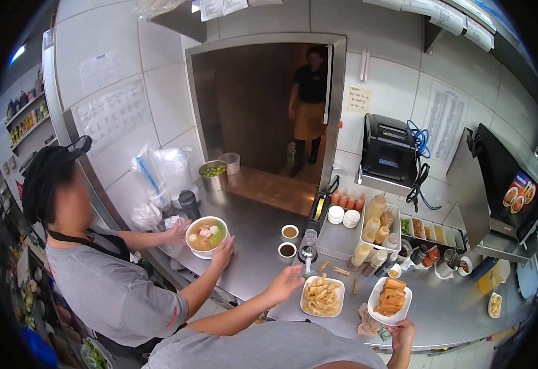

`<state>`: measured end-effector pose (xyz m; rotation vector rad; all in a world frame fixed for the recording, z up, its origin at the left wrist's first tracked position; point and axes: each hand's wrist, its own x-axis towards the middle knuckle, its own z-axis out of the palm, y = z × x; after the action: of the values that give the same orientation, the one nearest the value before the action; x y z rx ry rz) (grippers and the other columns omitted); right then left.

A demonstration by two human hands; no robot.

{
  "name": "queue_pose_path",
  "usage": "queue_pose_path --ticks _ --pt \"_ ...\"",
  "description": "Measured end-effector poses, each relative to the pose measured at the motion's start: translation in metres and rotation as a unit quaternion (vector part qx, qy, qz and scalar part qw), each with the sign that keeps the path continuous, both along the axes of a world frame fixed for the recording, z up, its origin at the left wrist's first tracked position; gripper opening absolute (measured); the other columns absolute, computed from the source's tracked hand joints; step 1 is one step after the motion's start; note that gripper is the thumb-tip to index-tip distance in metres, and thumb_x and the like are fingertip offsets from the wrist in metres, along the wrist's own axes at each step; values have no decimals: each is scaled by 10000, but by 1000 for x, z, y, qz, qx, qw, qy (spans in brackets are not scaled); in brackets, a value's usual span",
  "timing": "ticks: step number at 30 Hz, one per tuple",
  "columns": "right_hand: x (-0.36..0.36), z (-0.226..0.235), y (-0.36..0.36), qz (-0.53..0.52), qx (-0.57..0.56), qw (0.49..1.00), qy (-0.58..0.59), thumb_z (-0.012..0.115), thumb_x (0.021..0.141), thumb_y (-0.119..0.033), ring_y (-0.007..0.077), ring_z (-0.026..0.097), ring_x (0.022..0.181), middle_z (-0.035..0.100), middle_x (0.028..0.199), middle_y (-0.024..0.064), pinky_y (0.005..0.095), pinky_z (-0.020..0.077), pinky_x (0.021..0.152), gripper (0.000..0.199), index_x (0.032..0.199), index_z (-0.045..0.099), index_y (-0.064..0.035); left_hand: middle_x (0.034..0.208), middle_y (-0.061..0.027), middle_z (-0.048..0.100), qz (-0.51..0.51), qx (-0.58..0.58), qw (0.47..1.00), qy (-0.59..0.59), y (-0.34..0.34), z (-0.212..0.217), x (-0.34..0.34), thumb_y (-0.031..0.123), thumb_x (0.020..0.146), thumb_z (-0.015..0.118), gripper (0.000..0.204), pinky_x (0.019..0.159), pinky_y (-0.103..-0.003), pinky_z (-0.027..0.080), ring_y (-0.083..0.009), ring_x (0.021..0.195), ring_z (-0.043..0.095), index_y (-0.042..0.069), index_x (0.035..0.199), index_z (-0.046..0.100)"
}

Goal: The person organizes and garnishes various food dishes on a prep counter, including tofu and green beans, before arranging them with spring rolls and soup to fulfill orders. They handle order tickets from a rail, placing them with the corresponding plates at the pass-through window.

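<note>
My left hand [283, 286] is above the steel counter with its fingers stretched out and nothing in it. It is nearest to a white dish of pale fried strips [322, 296] and a small dispenser with a dark, shiny top [308, 254]. At the right, my right hand [402, 335] grips the near rim of a white plate [403, 314]. Golden-brown fried slices [391, 297] lie on that plate. A crumpled brownish cloth [367, 321] is beside it. Wooden clothespins [341, 270] lie behind the two dishes.
To my left, a co-worker [115, 270] holds a bowl of soup [207, 236] with both hands. Sauce cups [287, 250], a crate of squeeze bottles [376, 218] and a topping tray [432, 231] stand behind the dishes. A printer [389, 147] sits above. Another person stands beyond the hatch.
</note>
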<state>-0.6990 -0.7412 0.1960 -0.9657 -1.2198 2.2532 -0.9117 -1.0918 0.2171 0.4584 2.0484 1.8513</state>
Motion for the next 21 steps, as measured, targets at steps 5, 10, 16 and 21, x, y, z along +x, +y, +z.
queue_pose_path --ticks 5,10,16,21 --pt "10 -3 1 -10 25 1000 10 401 685 -29 286 594 517 594 775 189 307 546 453 274 927 481 71 1260 -143 487 -17 32 999 8 4 19 -6 200 890 588 492 921 -318 426 -195 1076 527 50 1322 406" --pt "11 2 -5 -18 28 999 2 405 682 -26 288 598 530 595 798 194 308 544 444 298 947 489 80 1217 -113 512 -31 18 999 10 4 16 -6 193 886 591 475 904 -301 430 -168 1063 528 51 1310 431" --pt "19 13 -19 -13 23 1000 -6 407 676 -11 288 605 555 595 826 189 313 551 446 344 992 486 99 1240 -84 491 -52 32 998 -13 -3 7 3 152 892 579 462 897 -292 426 -135 1034 517 57 1315 417" --pt "24 6 -21 33 36 999 -7 419 688 -30 289 630 727 604 910 177 350 568 570 378 1041 502 78 1250 -72 493 -48 26 998 -34 -10 -5 -1 156 893 589 451 906 -292 437 -138 1078 509 57 1300 423"
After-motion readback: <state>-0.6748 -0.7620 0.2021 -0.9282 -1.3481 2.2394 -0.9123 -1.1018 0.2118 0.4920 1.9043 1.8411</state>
